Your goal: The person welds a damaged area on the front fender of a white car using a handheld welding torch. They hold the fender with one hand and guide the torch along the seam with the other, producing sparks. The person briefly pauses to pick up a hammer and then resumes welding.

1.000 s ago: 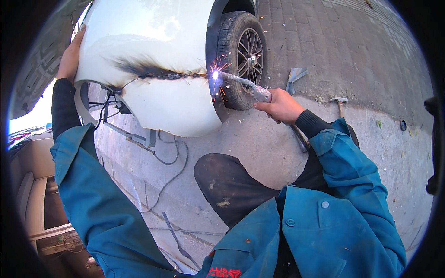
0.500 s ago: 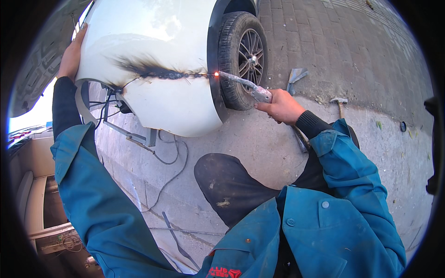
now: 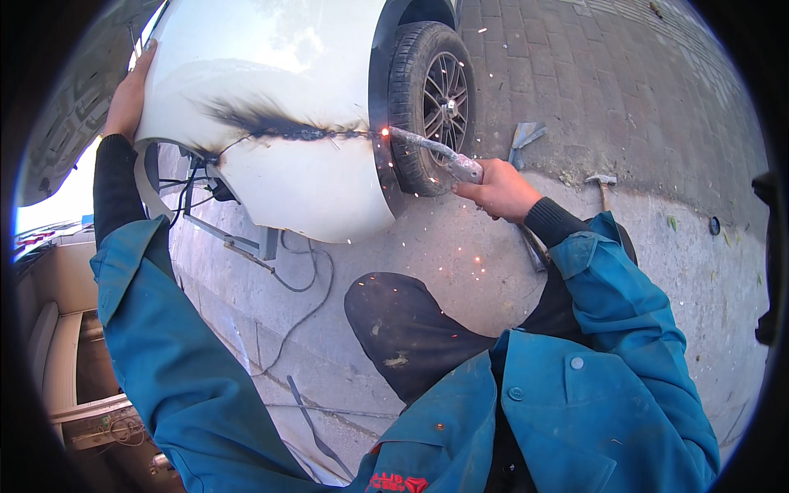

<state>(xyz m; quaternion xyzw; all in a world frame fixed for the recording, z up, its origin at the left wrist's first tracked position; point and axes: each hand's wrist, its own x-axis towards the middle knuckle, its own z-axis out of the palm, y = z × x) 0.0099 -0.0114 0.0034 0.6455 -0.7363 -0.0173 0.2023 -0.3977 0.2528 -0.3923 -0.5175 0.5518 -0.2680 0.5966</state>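
Observation:
My right hand (image 3: 503, 191) grips the handle of a bent-necked torch (image 3: 448, 156). Its tip glows orange right at the wheel-arch edge of the white car fender (image 3: 304, 185). A blackened, rough seam (image 3: 308, 131) runs leftward across the fender from that tip, with soot fanned out above its left part. At the fender's far left edge, my left hand (image 3: 129, 94) holds the panel, its fingers partly hidden. Behind the torch neck stands the front wheel (image 3: 431, 107).
Sparks fly over the ground and my knee (image 3: 403, 320). A hammer (image 3: 602, 185) and a bent metal scrap (image 3: 524, 141) lie on the right. A cable (image 3: 316, 304) trails below the fender. The hood (image 3: 74, 107) stands raised at upper left, and a metal strip (image 3: 316, 427) lies near me.
Bright sparks have scattered from the torch tip, falling over the wheel, ground and my leg. The tip has shifted very slightly to the right; my hands hold nearly the same places.

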